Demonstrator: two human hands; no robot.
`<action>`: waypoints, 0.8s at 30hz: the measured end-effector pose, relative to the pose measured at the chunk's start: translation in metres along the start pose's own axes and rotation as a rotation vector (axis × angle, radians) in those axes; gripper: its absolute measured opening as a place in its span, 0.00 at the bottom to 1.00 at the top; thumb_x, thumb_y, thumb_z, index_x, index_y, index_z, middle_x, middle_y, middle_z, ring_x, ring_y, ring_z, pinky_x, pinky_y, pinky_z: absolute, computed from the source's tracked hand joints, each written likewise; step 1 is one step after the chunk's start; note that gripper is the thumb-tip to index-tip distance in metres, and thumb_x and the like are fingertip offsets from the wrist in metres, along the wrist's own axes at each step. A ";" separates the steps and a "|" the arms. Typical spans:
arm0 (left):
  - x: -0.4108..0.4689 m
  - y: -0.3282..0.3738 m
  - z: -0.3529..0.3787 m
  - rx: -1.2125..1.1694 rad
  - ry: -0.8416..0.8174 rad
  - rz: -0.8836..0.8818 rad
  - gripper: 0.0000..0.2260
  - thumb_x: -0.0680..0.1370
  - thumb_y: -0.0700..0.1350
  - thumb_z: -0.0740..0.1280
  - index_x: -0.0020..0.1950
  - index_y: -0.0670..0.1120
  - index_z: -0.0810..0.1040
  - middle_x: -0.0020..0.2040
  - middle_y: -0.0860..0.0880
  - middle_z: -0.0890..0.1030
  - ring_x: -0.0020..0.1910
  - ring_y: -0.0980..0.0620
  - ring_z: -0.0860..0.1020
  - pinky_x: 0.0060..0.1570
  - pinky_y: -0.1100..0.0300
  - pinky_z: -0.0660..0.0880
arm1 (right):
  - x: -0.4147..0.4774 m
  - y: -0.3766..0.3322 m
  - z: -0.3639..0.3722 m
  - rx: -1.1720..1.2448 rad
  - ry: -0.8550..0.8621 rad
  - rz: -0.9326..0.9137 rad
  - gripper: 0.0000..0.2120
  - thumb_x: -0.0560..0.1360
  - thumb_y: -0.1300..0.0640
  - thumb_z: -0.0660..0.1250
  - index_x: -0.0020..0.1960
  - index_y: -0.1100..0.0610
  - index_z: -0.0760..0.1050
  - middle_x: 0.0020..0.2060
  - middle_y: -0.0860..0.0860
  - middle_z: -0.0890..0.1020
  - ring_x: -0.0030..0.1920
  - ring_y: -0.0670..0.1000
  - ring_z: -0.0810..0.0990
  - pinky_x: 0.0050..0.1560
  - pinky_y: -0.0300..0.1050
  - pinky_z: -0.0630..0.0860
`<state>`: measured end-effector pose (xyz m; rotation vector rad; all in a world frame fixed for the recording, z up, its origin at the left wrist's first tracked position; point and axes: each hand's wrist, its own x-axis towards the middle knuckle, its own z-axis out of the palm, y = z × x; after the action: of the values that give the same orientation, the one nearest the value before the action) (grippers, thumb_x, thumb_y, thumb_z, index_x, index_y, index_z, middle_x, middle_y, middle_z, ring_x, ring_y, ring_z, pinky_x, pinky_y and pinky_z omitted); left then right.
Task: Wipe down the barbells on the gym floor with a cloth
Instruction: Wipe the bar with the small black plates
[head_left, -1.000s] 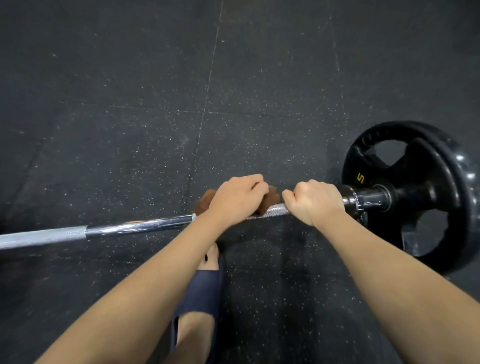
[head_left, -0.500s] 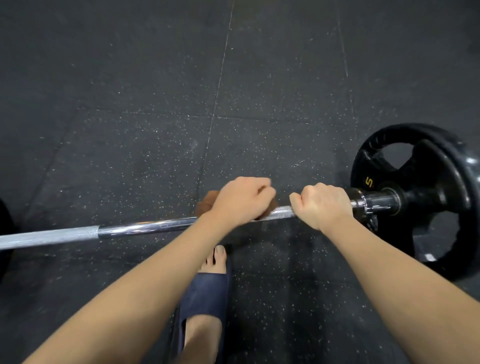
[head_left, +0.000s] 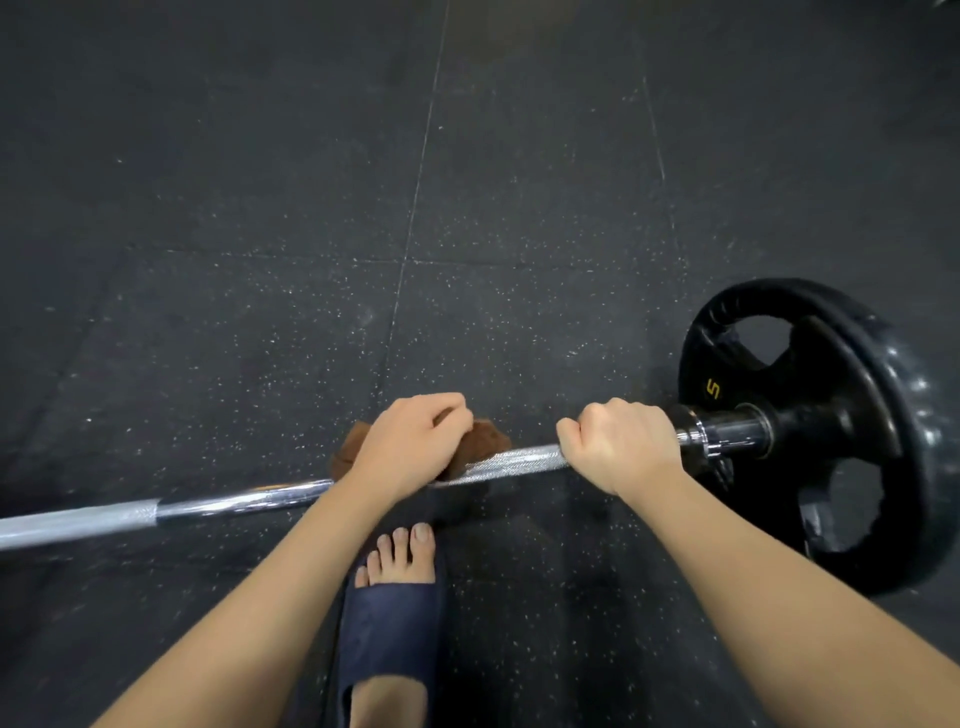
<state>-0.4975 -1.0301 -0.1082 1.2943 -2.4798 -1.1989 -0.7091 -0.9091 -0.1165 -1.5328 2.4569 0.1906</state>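
Left hand (head_left: 410, 441) clutches cloth (head_left: 482, 441) round barbell (head_left: 234, 501), right hand (head_left: 618, 447) grasps it; long axis left-right, plate (head_left: 857, 374) rightward

Shiny, partly knurled metal bar (head_left: 234, 501), fuzzy brown cloth (head_left: 480, 441), speckled matt rubber floor (head_left: 260, 234).

- The left hand (head_left: 410, 441) grips a brown cloth (head_left: 480, 444) around the bar (head_left: 234, 501) at centre frame.
- The right hand (head_left: 621, 447) grips the bar beside a black plate (head_left: 852, 415) (marked 5), at right.
- A foot in a sandal (head_left: 392, 629) stands at lower centre.
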 end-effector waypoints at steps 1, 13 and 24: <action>0.005 0.005 0.001 -0.005 -0.030 -0.024 0.13 0.73 0.55 0.57 0.37 0.46 0.69 0.32 0.50 0.74 0.39 0.48 0.74 0.48 0.51 0.74 | 0.000 0.000 0.000 0.000 -0.003 -0.002 0.21 0.79 0.49 0.54 0.32 0.57 0.70 0.28 0.51 0.75 0.28 0.53 0.69 0.30 0.46 0.62; 0.019 0.062 0.046 0.089 -0.005 0.161 0.10 0.79 0.50 0.61 0.38 0.50 0.71 0.37 0.53 0.76 0.39 0.52 0.74 0.40 0.53 0.72 | 0.013 0.008 -0.011 0.020 -0.139 -0.012 0.21 0.81 0.45 0.50 0.38 0.54 0.74 0.37 0.51 0.78 0.42 0.58 0.78 0.43 0.50 0.71; 0.015 0.053 0.042 0.105 0.014 0.159 0.10 0.80 0.50 0.60 0.38 0.51 0.70 0.37 0.53 0.77 0.39 0.51 0.75 0.40 0.54 0.72 | 0.007 0.029 -0.009 -0.034 0.024 -0.128 0.15 0.80 0.57 0.55 0.35 0.54 0.66 0.37 0.51 0.80 0.38 0.60 0.77 0.37 0.47 0.65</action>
<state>-0.5591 -0.9987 -0.1042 1.0979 -2.6104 -1.0326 -0.7394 -0.9050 -0.1098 -1.7097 2.3746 0.1930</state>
